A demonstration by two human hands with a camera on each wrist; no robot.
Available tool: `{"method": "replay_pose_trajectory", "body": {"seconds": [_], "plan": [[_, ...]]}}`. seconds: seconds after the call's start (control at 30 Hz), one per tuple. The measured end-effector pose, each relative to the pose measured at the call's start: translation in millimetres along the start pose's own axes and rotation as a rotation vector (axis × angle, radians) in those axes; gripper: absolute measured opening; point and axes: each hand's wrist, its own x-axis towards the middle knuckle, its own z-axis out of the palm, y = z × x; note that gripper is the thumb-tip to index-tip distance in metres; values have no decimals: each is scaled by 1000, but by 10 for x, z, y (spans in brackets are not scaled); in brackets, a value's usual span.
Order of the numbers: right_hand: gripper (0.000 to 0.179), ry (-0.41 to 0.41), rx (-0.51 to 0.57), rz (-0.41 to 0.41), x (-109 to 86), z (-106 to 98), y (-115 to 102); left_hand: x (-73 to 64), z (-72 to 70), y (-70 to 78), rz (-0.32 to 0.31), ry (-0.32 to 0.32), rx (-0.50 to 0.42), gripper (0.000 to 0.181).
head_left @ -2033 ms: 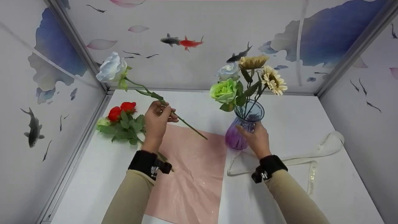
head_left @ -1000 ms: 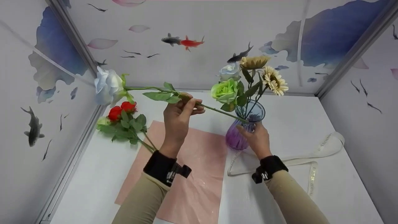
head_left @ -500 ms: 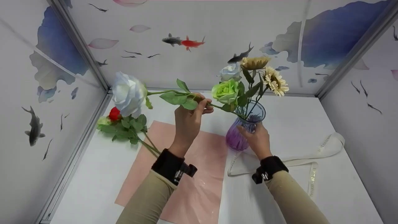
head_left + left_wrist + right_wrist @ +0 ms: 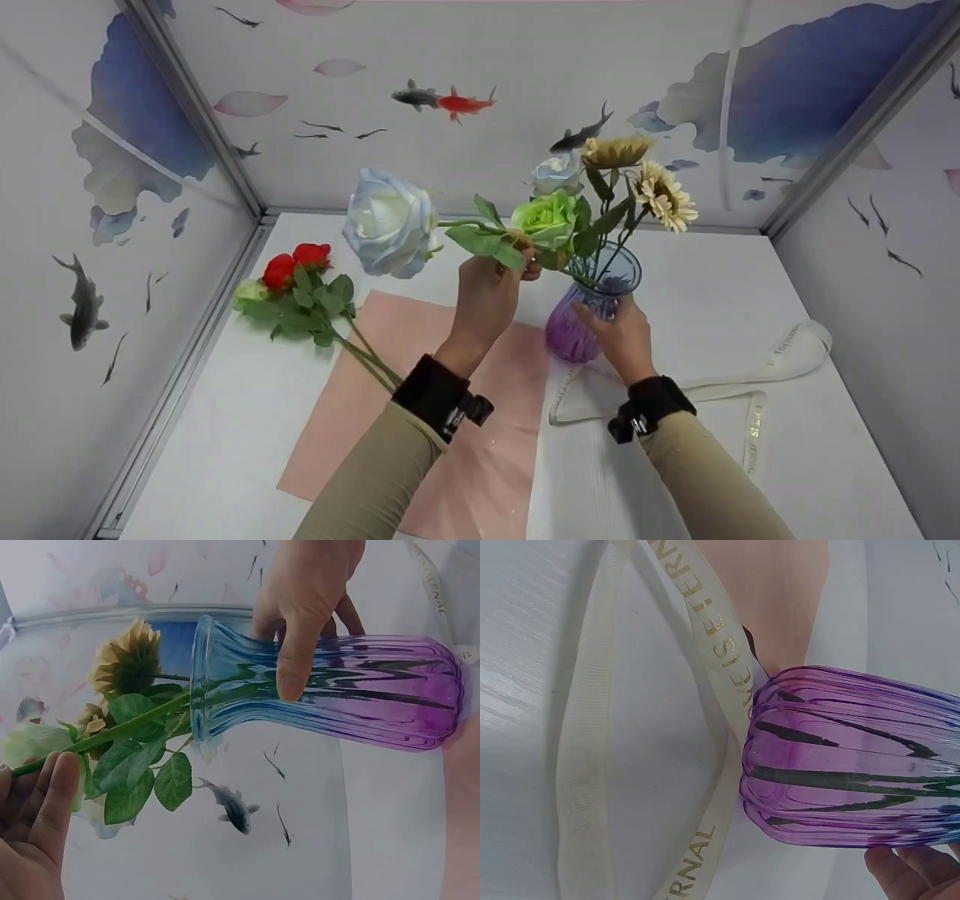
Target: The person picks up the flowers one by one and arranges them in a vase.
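Observation:
My left hand (image 4: pixel 487 296) pinches the green stem of a pale blue-white rose (image 4: pixel 390 223), its bloom pointing left. In the left wrist view that stem (image 4: pixel 127 724) slants to the mouth of the glass vase (image 4: pixel 390 690), blue above and purple below. I cannot tell how far its tip reaches inside. My right hand (image 4: pixel 626 337) grips the vase's neck, thumb on the near side. Standing in the vase are a green rose (image 4: pixel 544 219), a smaller pale blue rose (image 4: pixel 556 174) and two yellowish sunflowers (image 4: pixel 664 196). Dark stems show through the purple glass (image 4: pixel 817 772).
Red roses (image 4: pixel 279 271) and a pale green bloom (image 4: pixel 249 292) lie at the left, stems over a pink paper sheet (image 4: pixel 495 420). A cream ribbon with gold lettering (image 4: pixel 754 420) loops to the right of the vase. Printed walls (image 4: pixel 480 165) enclose the white table.
My left hand has carried the blue-white rose rightward from above the red roses, bringing its stem end to the vase mouth. My right hand and the vase have stayed in place.

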Motion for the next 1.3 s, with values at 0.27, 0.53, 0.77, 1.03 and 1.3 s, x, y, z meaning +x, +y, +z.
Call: {"method": "replay_pose_trajectory", "body": {"seconds": [0.27,0.53,0.77,1.03,1.3], "plan": [[86,5,4,-1,10,-1,18,7,178,-108,117,-42,275,20],[79,38,-6,-35,8,27,49,26,339,-169,80,-110,469,23],[79,20,-13,-19,-2,18,35,43,441,-247,95,-146,637,24],[80,28,-4,-11,1,28,30,89,523,-348,2,-165,579,19],[76,31,-7,-16,-2,14,25,93,594,-396,-19,-141,586,23]]}}
